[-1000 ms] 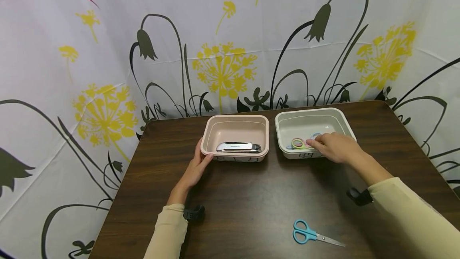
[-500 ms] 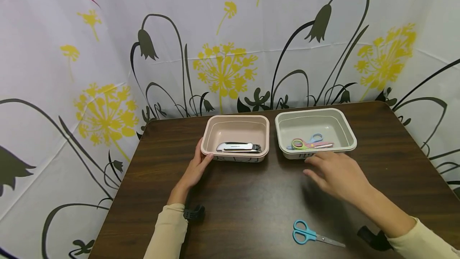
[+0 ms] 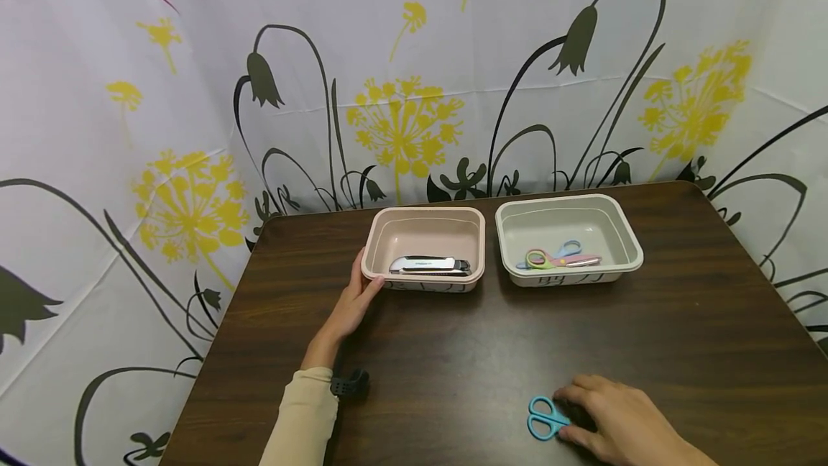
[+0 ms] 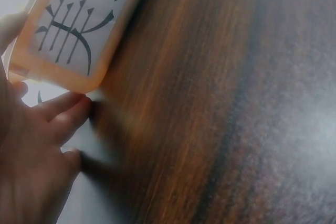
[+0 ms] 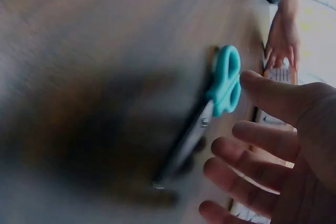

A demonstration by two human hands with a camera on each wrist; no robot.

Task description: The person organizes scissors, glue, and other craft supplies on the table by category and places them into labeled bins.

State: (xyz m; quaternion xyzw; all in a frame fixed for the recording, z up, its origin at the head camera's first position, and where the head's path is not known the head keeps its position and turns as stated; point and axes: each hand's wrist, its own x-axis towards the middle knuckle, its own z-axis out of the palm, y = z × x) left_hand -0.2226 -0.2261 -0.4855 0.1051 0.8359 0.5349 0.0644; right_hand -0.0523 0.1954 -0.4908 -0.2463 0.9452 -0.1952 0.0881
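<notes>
My left hand (image 3: pixel 346 305) holds the front left corner of a pink plastic box (image 3: pixel 423 225), thumb at the front rim and fingers along the left side. A utility knife (image 3: pixel 428 265) lies inside it. In the left wrist view, fingertips touch the end of the box (image 4: pixel 73 51), which bears a dark character. My right hand (image 3: pixel 621 419) hovers low over turquoise-handled scissors (image 3: pixel 546 419), covering their blades in the head view. The right wrist view shows these scissors (image 5: pixel 223 85) lying on the table, beside relaxed, parted fingers (image 5: pixel 254 158) with nothing between them.
A grey-green box (image 3: pixel 601 232) stands right of the pink one, with pink-and-yellow scissors (image 3: pixel 566 261) and light-blue-handled scissors (image 3: pixel 571 247) inside. Both boxes sit toward the back of the dark wooden table (image 3: pixel 453 351). A flower-print curtain (image 3: pixel 401 56) hangs behind.
My right hand has withdrawn from the grey-green box, leaving the pink-and-yellow scissors there, and has come down toward the front to the turquoise scissors. My left hand has stayed at the pink box.
</notes>
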